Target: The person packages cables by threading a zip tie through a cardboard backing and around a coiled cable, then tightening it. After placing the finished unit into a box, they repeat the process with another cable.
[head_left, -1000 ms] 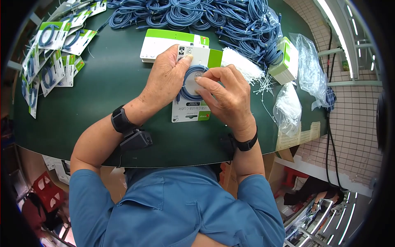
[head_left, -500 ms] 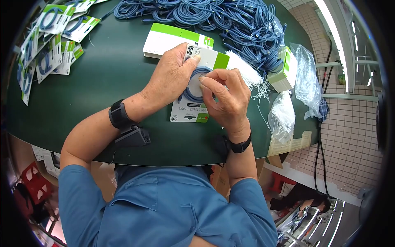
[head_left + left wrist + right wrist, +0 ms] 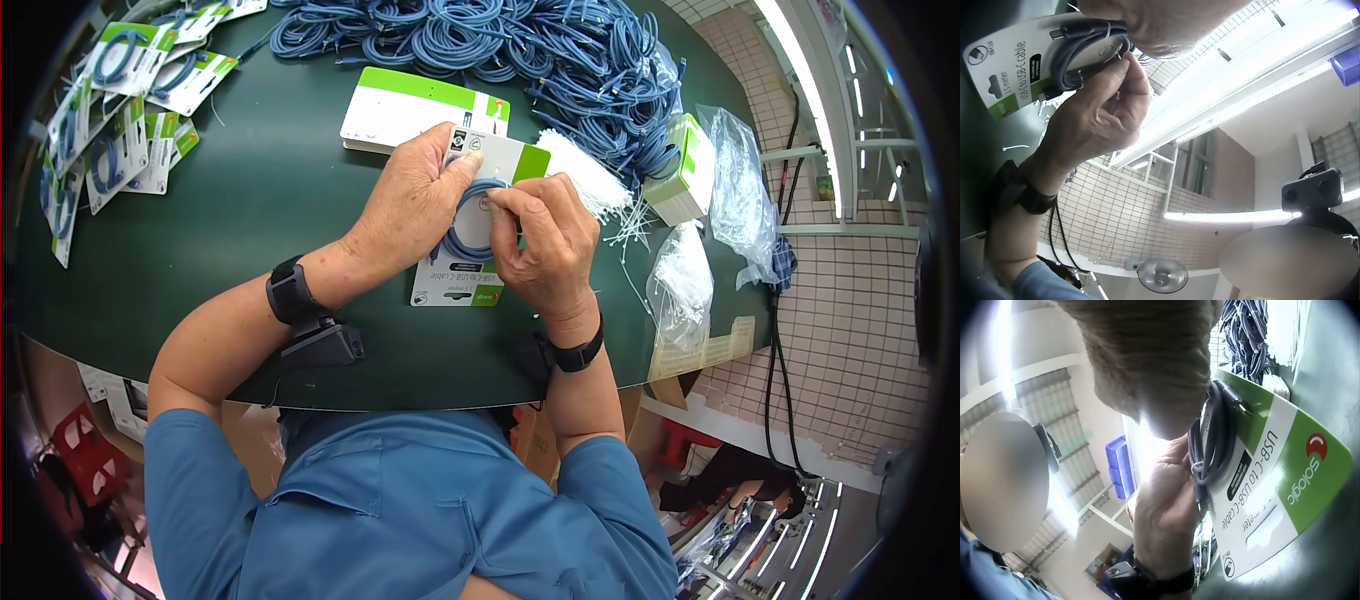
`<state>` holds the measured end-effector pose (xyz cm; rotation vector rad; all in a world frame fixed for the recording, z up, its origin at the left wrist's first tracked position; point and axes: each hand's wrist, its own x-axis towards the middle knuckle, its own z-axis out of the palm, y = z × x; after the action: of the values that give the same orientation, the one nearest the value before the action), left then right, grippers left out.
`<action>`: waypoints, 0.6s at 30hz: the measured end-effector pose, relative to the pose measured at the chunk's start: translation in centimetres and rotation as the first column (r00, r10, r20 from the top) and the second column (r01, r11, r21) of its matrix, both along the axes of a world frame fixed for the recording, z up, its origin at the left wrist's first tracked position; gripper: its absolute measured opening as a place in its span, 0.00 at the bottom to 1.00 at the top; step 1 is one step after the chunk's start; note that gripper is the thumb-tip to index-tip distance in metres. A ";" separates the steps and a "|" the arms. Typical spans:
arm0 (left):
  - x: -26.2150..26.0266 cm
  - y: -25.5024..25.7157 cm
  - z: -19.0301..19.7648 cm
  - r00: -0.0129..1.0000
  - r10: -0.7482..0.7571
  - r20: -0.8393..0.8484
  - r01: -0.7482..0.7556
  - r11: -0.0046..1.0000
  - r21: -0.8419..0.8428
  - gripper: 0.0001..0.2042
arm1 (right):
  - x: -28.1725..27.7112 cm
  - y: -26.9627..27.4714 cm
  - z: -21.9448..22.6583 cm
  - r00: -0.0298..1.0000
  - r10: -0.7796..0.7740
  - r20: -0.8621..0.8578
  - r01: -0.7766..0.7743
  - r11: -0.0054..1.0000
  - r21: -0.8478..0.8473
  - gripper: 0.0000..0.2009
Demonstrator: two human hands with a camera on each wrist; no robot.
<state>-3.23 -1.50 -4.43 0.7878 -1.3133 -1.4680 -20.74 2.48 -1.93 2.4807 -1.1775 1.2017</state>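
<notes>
My left hand (image 3: 410, 195) grips a white and green USB-C cable card (image 3: 455, 290), thumb on its face near the far end. A blue-grey coiled cable (image 3: 455, 240) lies against the card, bound with thin white ties (image 3: 1109, 29). Over the coil's right side, my right hand (image 3: 555, 240) has thumb and forefinger pinched together at what looks like a thin white cable tie; the fingertips mostly cover it. The cable's metal plugs (image 3: 1057, 34) show beside the coil in the left wrist view.
A stack of blank cards (image 3: 410, 110) lies just beyond my hands. Coiled cables (image 3: 480, 35) heap at the back, with loose white cable ties (image 3: 585, 175) beside them. Finished cable cards (image 3: 120, 150) pile at left; a card stack (image 3: 683, 175) and plastic bags (image 3: 740, 200) sit at right.
Both hands and the card have shifted slightly toward me. My right fingers have drawn in closer over the coil, still pinched; the left hand keeps its grip.
</notes>
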 end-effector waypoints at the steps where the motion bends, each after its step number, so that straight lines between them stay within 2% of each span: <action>1: 0.0 0.1 0.2 1.000 -0.003 -0.017 0.003 1.000 0.011 0.10 | 0.0 0.1 0.0 1.000 -0.006 0.004 0.006 1.000 0.007 0.12; 4: 0.3 0.6 0.7 0.998 -0.055 -0.006 0.055 0.998 0.003 0.10 | 0.1 0.2 0.1 0.999 -0.024 0.022 0.023 1.000 0.008 0.11; 7: 0.6 1.0 1.4 0.994 -0.104 0.013 0.104 0.994 -0.014 0.11 | 0.0 0.4 -0.5 0.981 -0.071 0.179 0.054 0.994 0.100 0.11; 10: 0.8 1.3 1.9 0.989 -0.144 0.034 0.145 0.989 -0.033 0.12 | -0.1 0.5 -0.3 0.972 -0.075 0.221 0.059 0.995 0.080 0.09; 13: 0.6 1.7 1.9 0.987 -0.111 0.113 0.133 0.970 -0.203 0.14 | -0.2 0.7 -0.1 0.966 -0.078 0.248 0.060 0.995 0.077 0.08; 18: 0.2 1.6 0.6 0.995 -0.064 0.074 0.076 0.983 -0.167 0.15 | 0.0 0.9 0.1 0.966 -0.029 0.258 0.012 0.998 0.069 0.07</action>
<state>-3.02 0.06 -3.79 0.6918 -1.5096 -1.3727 -20.72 3.42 -1.82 2.4056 -1.3204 1.5427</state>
